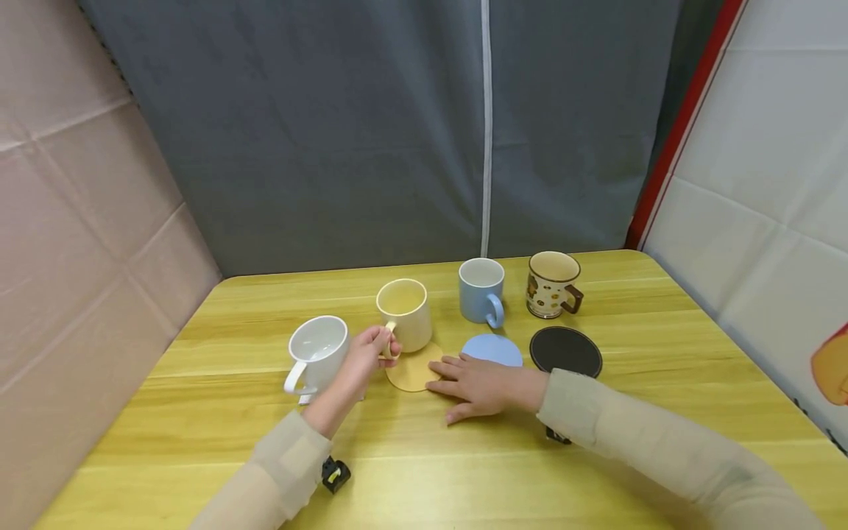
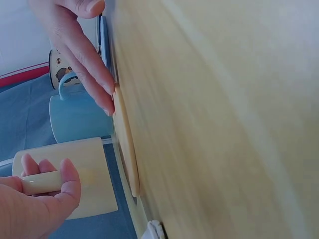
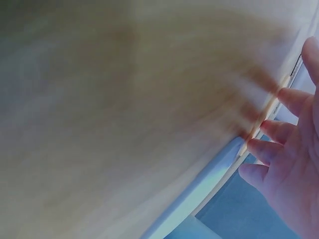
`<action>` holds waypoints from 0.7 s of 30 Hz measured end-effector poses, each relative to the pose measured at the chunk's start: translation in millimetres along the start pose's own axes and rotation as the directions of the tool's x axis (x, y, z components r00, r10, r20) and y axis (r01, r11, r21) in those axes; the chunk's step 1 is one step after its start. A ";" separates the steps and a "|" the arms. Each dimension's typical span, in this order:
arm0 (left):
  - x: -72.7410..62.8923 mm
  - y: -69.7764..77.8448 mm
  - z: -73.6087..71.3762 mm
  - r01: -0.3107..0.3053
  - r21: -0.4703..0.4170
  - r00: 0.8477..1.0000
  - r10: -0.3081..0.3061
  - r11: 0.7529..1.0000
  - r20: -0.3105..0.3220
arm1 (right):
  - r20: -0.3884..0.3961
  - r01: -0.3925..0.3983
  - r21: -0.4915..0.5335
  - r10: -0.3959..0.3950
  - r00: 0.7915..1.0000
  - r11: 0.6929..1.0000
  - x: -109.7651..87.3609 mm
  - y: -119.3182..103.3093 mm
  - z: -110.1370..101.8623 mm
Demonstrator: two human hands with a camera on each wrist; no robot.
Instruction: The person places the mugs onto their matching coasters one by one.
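My left hand [image 1: 366, 355] pinches the handle of a pale yellow mug [image 1: 414, 324]. The mug is upright over the back of a round yellow coaster [image 1: 412, 374]; in the left wrist view a strip of curtain shows between the mug base [image 2: 110, 199] and the coaster [image 2: 127, 149]. With fingers spread and straight, my right hand [image 1: 483, 384] rests its fingertips on the coaster's right edge. Just behind that hand lies a round blue coaster [image 1: 493, 349], partly covered by it. Nothing is gripped by the right hand.
A white mug [image 1: 321, 353] stands on a white coaster [image 1: 304, 400] at left. Behind the blue coaster are a blue mug [image 1: 478, 300] and, farther right, a patterned brown-handled mug [image 1: 548, 291]. A black coaster [image 1: 563, 350] lies near the right sleeve. A grey curtain [image 1: 358, 147] borders the table's back.
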State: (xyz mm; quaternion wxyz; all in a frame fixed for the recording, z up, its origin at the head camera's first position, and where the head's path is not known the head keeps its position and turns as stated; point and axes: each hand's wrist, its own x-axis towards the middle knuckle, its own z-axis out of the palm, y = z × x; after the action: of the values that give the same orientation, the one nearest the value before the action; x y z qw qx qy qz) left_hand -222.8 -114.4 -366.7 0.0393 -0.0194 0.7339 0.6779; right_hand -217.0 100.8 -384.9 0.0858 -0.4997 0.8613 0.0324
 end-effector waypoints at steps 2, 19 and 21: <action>-1.6 -0.6 -0.9 -0.007 0.002 1.000 0.007 1.000 -0.001 | -0.001 0.001 0.003 -0.001 1.000 1.000 -0.5 0.7 0.6; -12.6 -4.2 -7.8 -0.026 -0.004 0.999 0.026 1.000 0.024 | 0.008 0.017 0.024 -0.018 1.000 1.000 -5.4 1.9 1.3; -13.4 -4.9 -8.8 -0.025 0.001 0.999 0.025 1.000 0.023 | 0.005 0.023 0.018 -0.023 1.000 1.000 -6.3 1.7 0.9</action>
State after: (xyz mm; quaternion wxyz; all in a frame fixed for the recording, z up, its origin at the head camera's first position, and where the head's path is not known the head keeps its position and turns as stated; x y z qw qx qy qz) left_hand -209.3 -123.9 -369.8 0.0395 -0.0025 0.7341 0.6779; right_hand -215.3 107.1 -384.7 0.0929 -0.5086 0.8556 0.0252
